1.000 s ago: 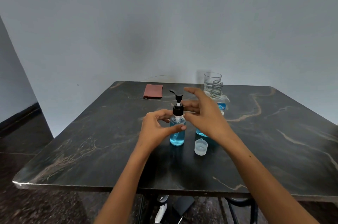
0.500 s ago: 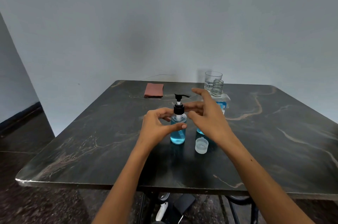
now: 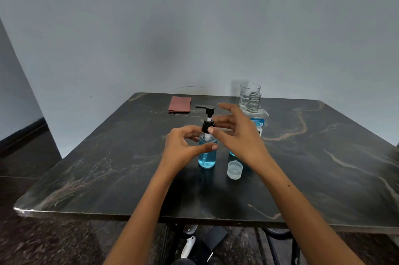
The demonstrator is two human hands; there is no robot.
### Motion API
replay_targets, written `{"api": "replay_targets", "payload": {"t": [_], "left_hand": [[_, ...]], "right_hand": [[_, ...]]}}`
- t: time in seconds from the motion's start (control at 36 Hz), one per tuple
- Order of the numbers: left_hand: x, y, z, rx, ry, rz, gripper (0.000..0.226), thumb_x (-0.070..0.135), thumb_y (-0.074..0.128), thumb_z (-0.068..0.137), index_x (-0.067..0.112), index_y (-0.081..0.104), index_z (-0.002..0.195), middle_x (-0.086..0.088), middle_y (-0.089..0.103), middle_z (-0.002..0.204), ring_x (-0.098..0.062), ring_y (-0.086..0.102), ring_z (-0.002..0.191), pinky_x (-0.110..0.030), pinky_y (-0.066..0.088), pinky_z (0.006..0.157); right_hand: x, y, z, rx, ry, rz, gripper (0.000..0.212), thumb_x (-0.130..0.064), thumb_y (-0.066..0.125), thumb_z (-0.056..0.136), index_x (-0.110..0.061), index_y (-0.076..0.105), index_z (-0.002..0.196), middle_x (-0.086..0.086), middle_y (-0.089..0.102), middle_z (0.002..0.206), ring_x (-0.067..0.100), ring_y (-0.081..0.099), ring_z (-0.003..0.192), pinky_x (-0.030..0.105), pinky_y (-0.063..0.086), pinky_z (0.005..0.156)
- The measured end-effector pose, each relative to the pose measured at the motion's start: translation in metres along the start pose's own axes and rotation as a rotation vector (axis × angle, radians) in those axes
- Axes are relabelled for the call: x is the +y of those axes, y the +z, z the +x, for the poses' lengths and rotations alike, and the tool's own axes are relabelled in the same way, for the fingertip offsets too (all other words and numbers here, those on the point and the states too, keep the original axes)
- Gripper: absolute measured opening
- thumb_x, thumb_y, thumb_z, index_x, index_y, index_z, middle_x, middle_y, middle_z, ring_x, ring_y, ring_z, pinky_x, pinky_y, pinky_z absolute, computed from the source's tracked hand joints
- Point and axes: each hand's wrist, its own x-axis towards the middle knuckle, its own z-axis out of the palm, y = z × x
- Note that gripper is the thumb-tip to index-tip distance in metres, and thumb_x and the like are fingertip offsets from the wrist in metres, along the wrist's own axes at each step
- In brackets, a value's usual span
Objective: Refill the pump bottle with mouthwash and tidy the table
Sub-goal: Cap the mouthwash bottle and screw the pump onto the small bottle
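A small clear pump bottle (image 3: 206, 157) with blue liquid stands upright near the table's middle. My left hand (image 3: 181, 149) wraps its body, thumb across the front. My right hand (image 3: 240, 138) pinches the black collar under the pump head (image 3: 207, 110) with thumb and fingers, the other fingers spread. The nozzle points left. Behind my right hand stands the large mouthwash bottle (image 3: 258, 121), uncapped and partly hidden. Its clear cap (image 3: 235, 170) sits upside down on the table, just right of the pump bottle.
An empty drinking glass (image 3: 248, 91) stands behind the mouthwash bottle near the far edge. A folded reddish cloth (image 3: 179, 104) lies at the back left. The dark marble table (image 3: 108, 167) ends close to me. A wall runs right behind it.
The pump nozzle has swung from pointing right to pointing left as my right hand turned the collar. My left hand has kept its hold on the bottle.
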Motion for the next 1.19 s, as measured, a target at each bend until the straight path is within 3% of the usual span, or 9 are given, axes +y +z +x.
{"api": "replay_targets", "payload": {"t": [0.08, 0.25, 0.36, 0.42, 0.56, 0.75, 0.89, 1.03, 1.19], "left_hand": [[0.001, 0.000, 0.000, -0.001, 0.011, -0.017, 0.032, 0.034, 0.087, 0.062, 0.033, 0.073, 0.091, 0.022, 0.072, 0.084, 0.005, 0.062, 0.083, 0.000, 0.040, 0.069], [-0.002, 0.002, 0.000, 0.018, 0.007, -0.005, 0.037, 0.032, 0.087, 0.061, 0.024, 0.075, 0.096, 0.012, 0.074, 0.087, 0.001, 0.065, 0.084, 0.000, 0.041, 0.069], [-0.003, 0.002, 0.001, 0.014, 0.003, -0.023, 0.036, 0.032, 0.087, 0.061, 0.027, 0.075, 0.094, 0.013, 0.074, 0.085, 0.001, 0.065, 0.084, 0.000, 0.041, 0.069], [-0.003, 0.002, 0.001, 0.012, -0.002, -0.032, 0.033, 0.032, 0.088, 0.061, 0.029, 0.075, 0.091, 0.015, 0.074, 0.085, 0.000, 0.065, 0.084, 0.001, 0.040, 0.068], [-0.002, 0.003, 0.000, 0.028, 0.002, -0.012, 0.035, 0.033, 0.087, 0.061, 0.028, 0.075, 0.094, 0.013, 0.074, 0.087, 0.002, 0.064, 0.085, 0.001, 0.041, 0.070], [-0.001, 0.002, 0.000, 0.017, -0.008, -0.004, 0.035, 0.034, 0.087, 0.061, 0.027, 0.075, 0.094, 0.012, 0.074, 0.086, -0.001, 0.065, 0.086, -0.002, 0.042, 0.070], [0.001, 0.002, -0.002, 0.039, -0.001, 0.013, 0.034, 0.034, 0.087, 0.061, 0.031, 0.074, 0.093, 0.016, 0.073, 0.086, 0.003, 0.065, 0.086, -0.001, 0.042, 0.071], [0.005, 0.002, -0.005, 0.037, -0.009, 0.024, 0.038, 0.033, 0.087, 0.062, 0.031, 0.072, 0.096, 0.017, 0.072, 0.085, 0.007, 0.064, 0.083, -0.002, 0.043, 0.069], [0.006, 0.004, -0.005, 0.052, -0.018, 0.022, 0.044, 0.030, 0.088, 0.062, 0.019, 0.075, 0.102, 0.008, 0.075, 0.090, -0.006, 0.068, 0.084, -0.028, 0.056, 0.073]], "right_hand": [[0.000, 0.004, 0.002, -0.031, -0.023, -0.003, 0.063, -0.007, 0.069, 0.083, -0.023, 0.043, 0.137, -0.013, 0.060, 0.102, 0.000, 0.059, 0.099, 0.005, 0.046, 0.084], [0.002, 0.005, 0.008, 0.060, -0.014, -0.043, 0.061, -0.018, 0.083, 0.068, -0.024, 0.051, 0.120, -0.006, 0.065, 0.090, 0.004, 0.064, 0.085, 0.014, 0.053, 0.075], [0.006, 0.003, 0.008, -0.042, 0.032, 0.039, 0.065, -0.009, 0.075, 0.077, -0.026, 0.044, 0.131, -0.007, 0.065, 0.105, 0.008, 0.062, 0.103, 0.023, 0.049, 0.093], [0.007, 0.002, 0.008, -0.039, 0.036, 0.082, 0.061, -0.002, 0.071, 0.079, -0.023, 0.046, 0.131, 0.002, 0.068, 0.112, 0.009, 0.065, 0.103, 0.024, 0.051, 0.093], [0.007, 0.006, 0.009, 0.047, 0.018, 0.017, 0.052, -0.013, 0.080, 0.072, -0.021, 0.052, 0.115, 0.000, 0.067, 0.095, 0.010, 0.066, 0.090, 0.023, 0.055, 0.082], [0.010, 0.001, 0.010, -0.107, 0.074, 0.135, 0.064, -0.004, 0.068, 0.083, -0.026, 0.040, 0.135, 0.004, 0.063, 0.123, 0.011, 0.059, 0.115, 0.033, 0.047, 0.101], [0.012, 0.011, 0.006, 0.029, 0.060, 0.172, 0.052, -0.005, 0.076, 0.075, -0.022, 0.049, 0.116, 0.000, 0.072, 0.096, 0.011, 0.069, 0.093, 0.039, 0.055, 0.089], [0.013, 0.011, 0.007, 0.048, 0.049, 0.106, 0.055, -0.009, 0.079, 0.073, -0.024, 0.046, 0.115, -0.004, 0.071, 0.095, 0.007, 0.069, 0.091, 0.034, 0.056, 0.087], [0.010, 0.009, 0.009, -0.013, 0.076, 0.267, 0.053, 0.006, 0.072, 0.075, -0.014, 0.046, 0.117, 0.013, 0.070, 0.108, 0.018, 0.069, 0.099, 0.044, 0.054, 0.091]]}}
